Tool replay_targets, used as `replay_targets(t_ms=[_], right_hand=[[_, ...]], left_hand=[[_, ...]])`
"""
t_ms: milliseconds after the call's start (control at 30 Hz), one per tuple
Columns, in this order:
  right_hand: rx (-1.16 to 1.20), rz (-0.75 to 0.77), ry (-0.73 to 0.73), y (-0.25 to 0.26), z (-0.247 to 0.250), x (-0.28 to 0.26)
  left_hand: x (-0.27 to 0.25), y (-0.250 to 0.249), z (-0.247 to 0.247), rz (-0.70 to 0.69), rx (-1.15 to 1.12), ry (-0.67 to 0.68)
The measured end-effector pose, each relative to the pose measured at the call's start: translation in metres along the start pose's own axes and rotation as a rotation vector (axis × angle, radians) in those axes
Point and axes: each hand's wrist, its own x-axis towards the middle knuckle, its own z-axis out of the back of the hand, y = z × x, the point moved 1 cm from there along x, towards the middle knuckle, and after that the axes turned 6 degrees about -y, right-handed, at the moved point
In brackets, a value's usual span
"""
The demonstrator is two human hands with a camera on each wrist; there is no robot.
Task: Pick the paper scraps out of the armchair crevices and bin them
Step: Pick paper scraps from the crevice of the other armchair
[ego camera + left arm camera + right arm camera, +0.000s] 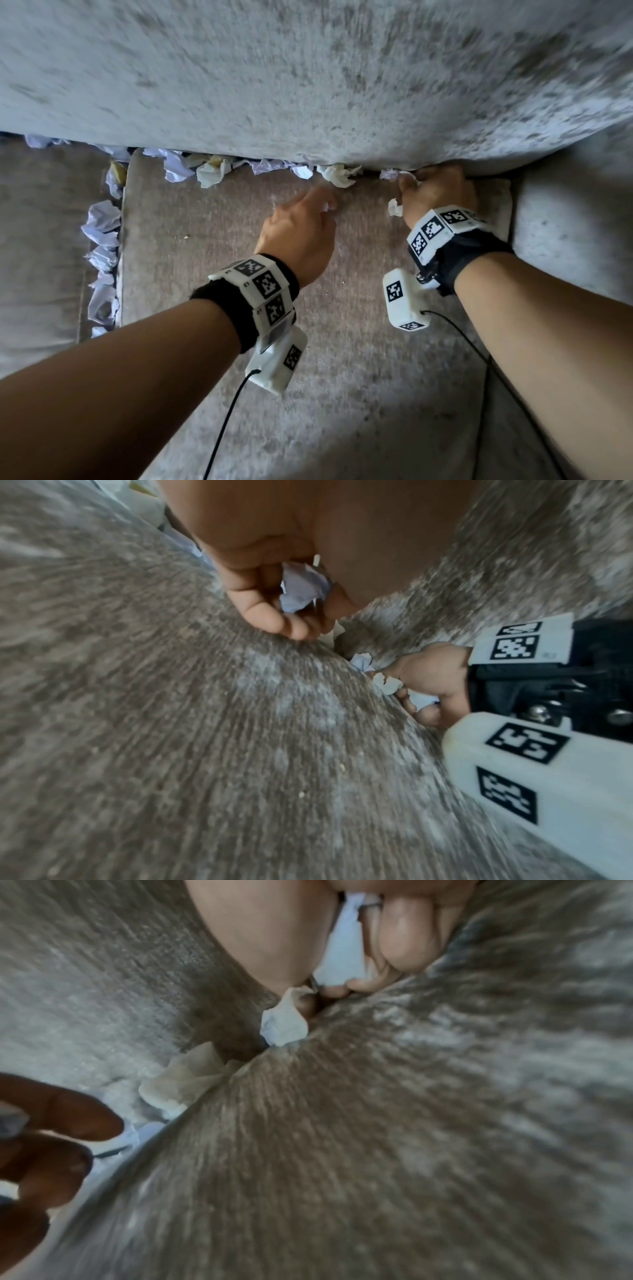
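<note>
Left hand [301, 226] curled round a scrap [301, 588] above the cushion [308, 359]. Right hand [436, 193] at the back crevice, fingers closed on scraps [346, 947].

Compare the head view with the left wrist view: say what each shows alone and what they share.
Head view only: the row of crumpled scraps along the back crevice, more down the left side crevice, and both forearms.

Left wrist view only: the lavender scrap curled inside the left hand, seen from the palm side.

Both: the right hand gripping paper at the crevice, and the seat cushion.
</note>
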Motion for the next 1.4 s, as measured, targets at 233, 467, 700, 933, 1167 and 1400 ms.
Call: replay_targets(t_ms=[233, 467, 700, 933, 1167, 1400], right_hand=[[0.026, 0.116, -0.074, -0.005, 0.001, -0.011], [0.152, 0.165, -0.140, -0.023, 0.010, -0.033], [0.230, 0.158, -0.136, -0.031, 0.004, -0.033], [0.327, 0.149, -0.046, -0.033, 0.007, -0.027], [0.284, 0.170, -0.065, -0.034, 0.007, -0.024], [0.244, 0.130, -0.035, -0.028, 0.008, -0.025]], left_hand=[[0.003, 0.003, 0.000, 0.025, 0.002, 0.005], [0.009, -0.014, -0.002, 0.059, 0.079, -0.017], [0.024, -0.028, -0.005, 0.039, 0.204, -0.027], [0.039, -0.023, -0.016, 0.105, 0.392, 0.007], [0.041, -0.027, -0.013, 0.075, 0.457, 0.035], [0.008, -0.022, -0.015, -0.111, 0.187, 0.040]])
